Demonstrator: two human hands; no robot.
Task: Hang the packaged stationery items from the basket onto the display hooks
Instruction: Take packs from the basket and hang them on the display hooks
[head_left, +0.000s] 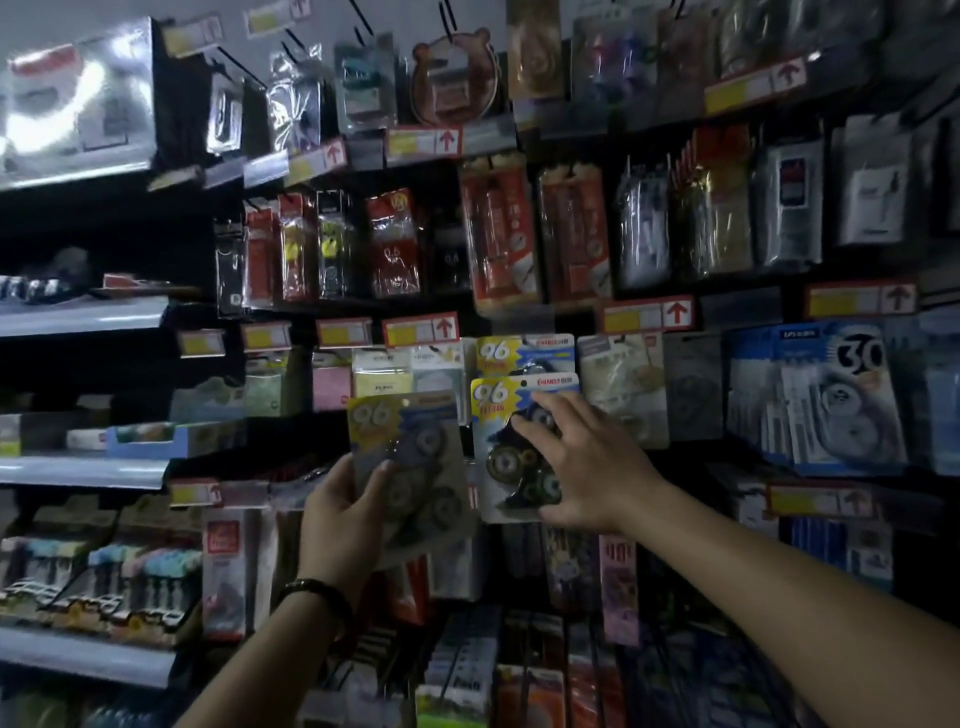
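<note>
Three correction-tape packs marked "96" showed at mid-height on the display wall. One, the blurred pack (410, 457), was off the wall in the left hand (343, 514), tilted, its thumb (382, 475) pinching the front face near the lower left edge while the other fingers were hidden behind the card. The front pack (501, 467) hung just to its right, with the right hand (587, 467) laid on it, fingers (550, 402) spread across the blister. The rear pack (524, 353) sat behind and above, only its top strip visible. Their hook could not be made out. One dark wristband (317, 590) circled the left wrist. One blue pack marked "30" (831, 395) hung well to the right, surrounding packets too dim to read
</note>
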